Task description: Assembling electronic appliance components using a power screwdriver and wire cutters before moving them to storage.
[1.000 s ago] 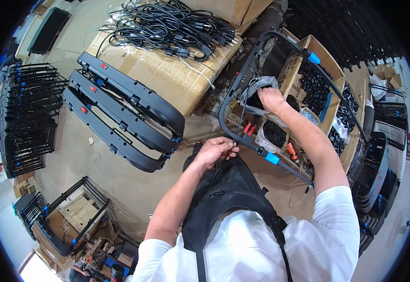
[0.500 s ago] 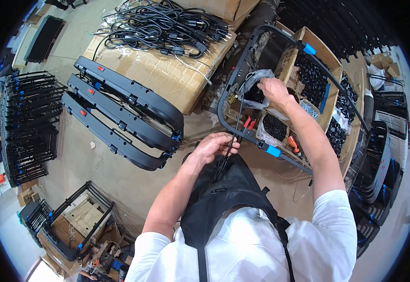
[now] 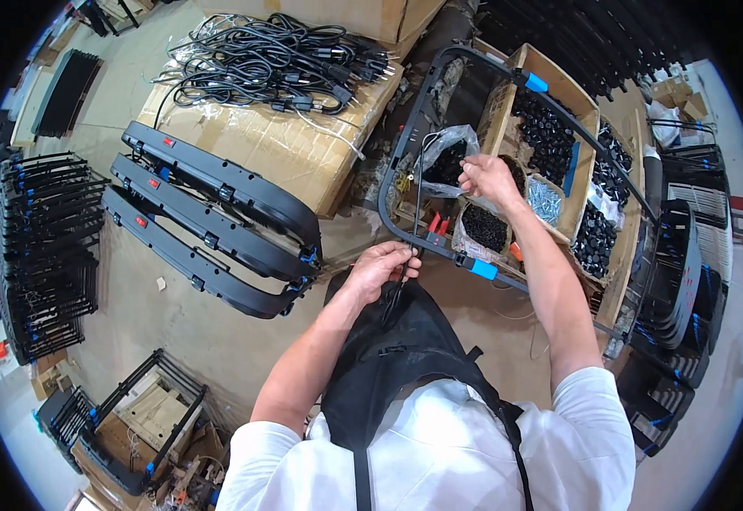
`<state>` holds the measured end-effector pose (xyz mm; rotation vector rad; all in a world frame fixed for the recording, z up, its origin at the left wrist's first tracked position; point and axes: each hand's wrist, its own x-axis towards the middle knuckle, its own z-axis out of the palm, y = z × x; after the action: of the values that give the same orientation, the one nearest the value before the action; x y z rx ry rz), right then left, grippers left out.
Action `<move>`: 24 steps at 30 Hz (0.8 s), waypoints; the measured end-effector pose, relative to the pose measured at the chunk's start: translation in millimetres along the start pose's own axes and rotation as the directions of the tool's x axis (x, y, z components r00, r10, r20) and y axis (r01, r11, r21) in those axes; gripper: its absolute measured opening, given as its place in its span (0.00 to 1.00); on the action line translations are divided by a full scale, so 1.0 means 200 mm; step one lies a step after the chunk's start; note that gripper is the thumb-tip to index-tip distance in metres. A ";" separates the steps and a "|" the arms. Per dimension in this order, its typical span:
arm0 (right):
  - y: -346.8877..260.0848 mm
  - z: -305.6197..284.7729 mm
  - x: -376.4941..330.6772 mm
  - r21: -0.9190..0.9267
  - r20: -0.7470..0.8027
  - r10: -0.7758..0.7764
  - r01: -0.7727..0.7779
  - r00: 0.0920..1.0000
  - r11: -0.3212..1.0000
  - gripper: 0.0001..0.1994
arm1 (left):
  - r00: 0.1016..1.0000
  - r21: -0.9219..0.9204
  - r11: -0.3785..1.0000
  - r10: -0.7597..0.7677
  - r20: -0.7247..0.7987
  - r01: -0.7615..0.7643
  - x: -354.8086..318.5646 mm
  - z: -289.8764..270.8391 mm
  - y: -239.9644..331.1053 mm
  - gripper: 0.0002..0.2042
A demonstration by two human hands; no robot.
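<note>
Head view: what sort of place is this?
Likely a factory assembly area: a pile of black power cords lies on a cardboard box, three matching black housings stand beside it, and a compartmented wooden tray holds small black parts in bulk.

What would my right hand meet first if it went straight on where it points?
Likely the plastic bag of black parts ahead of your right hand, though depth is unclear.

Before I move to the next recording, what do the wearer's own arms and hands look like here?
The left hand and right hand are ungloved, the forearms bare. Loose white short sleeves cover the upper arms; no watch or bracelet shows.
</note>
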<state>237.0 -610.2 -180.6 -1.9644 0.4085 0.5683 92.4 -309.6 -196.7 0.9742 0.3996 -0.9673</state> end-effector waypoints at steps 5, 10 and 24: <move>0.00 0.04 -0.04 0.169 -0.080 0.012 0.002 0.997 0.986 0.20 | 1.000 0.015 1.000 0.007 -0.008 -0.006 -0.01 -0.01 0.00 0.10; 0.02 -0.02 -0.09 0.382 -0.032 0.029 -0.015 0.999 0.924 0.19 | 1.000 0.035 0.999 0.004 -0.007 -0.004 0.00 0.02 0.01 0.09; 0.38 0.76 -0.90 0.736 0.112 0.213 -0.225 0.971 0.639 0.13 | 0.993 0.128 0.991 0.061 -0.104 -0.048 0.01 -0.01 -0.01 0.13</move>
<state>17.0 -499.2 -195.1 -1.1077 0.7481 0.4595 91.6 -308.9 -199.5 1.1490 0.4035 -0.9010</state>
